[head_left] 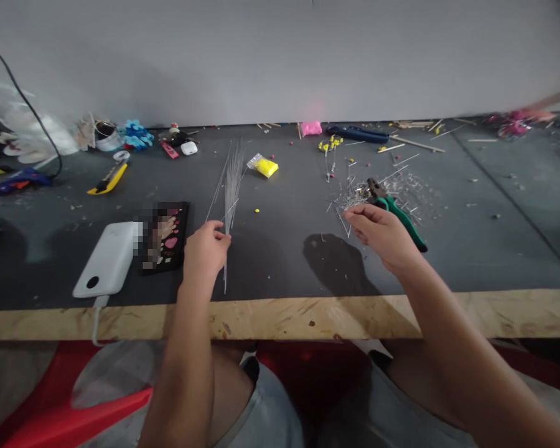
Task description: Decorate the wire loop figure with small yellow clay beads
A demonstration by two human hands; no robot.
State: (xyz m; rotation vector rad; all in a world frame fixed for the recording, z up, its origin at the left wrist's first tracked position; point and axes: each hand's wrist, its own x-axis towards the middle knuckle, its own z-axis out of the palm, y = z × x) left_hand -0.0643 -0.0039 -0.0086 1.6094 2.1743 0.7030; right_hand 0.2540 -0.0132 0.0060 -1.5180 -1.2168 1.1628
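Observation:
My left hand (206, 252) is at the near end of a fanned bundle of thin metal wires (234, 180), with thumb and fingers closed on wire there. The bundle points away from me across the dark tabletop. My right hand (378, 233) is pinched over a scattered pile of short cut wire pieces (354, 194). What its fingertips hold, if anything, is too small to make out. Green-handled pliers (404, 221) lie beside and partly behind that hand, jaws pointing away. A small yellow bead-like piece (257, 211) lies between my hands.
A white power bank (107, 258) with a cable and a dark patterned case (170, 242) lie at left. Beyond are a yellow cutter (109, 177), a yellow clay packet (264, 166), a pink lump (311, 128) and yellow-tipped wires (330, 144). The wooden edge (280, 317) runs along the front.

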